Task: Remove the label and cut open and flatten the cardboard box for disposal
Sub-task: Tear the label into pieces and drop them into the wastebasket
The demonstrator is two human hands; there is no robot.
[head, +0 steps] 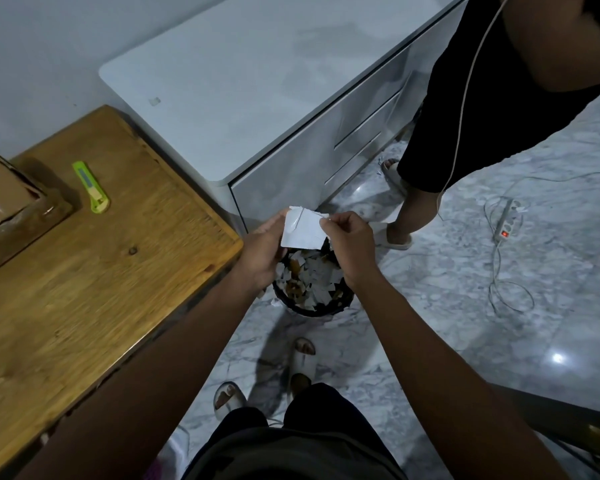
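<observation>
- A white label (303,228) is held up between both hands, directly above a black bin (313,285) on the floor.
- The left hand (262,252) is closed on the label's left edge; the label's torn top edge sticks up past the fingers.
- The right hand (349,245) is pinched on the label's right edge, thumb and fingertips drawn tight together.
- The bin is seen to be filled with white scraps and a few brown pieces; much of its rim is hidden behind the two hands and the label.
- The cardboard box (9,204) is set at the far left of a wooden table (94,271) — well apart from the hands, partly cut off by the picture's edge, its flaps taped and still closed.
- A green box cutter (91,187) is laid on the table just beside the box, untouched by either hand.
- A white cabinet (257,91) with drawers is placed behind the bin, against the table's far corner.
- A second person in dark clothes and pale slippers (395,237) is seen standing near the cabinet, close to the bin on its right side.
- A white power strip (506,220) with a lit red switch — and loose cables around it — is spread on the marble floor (499,341) well to the right.
</observation>
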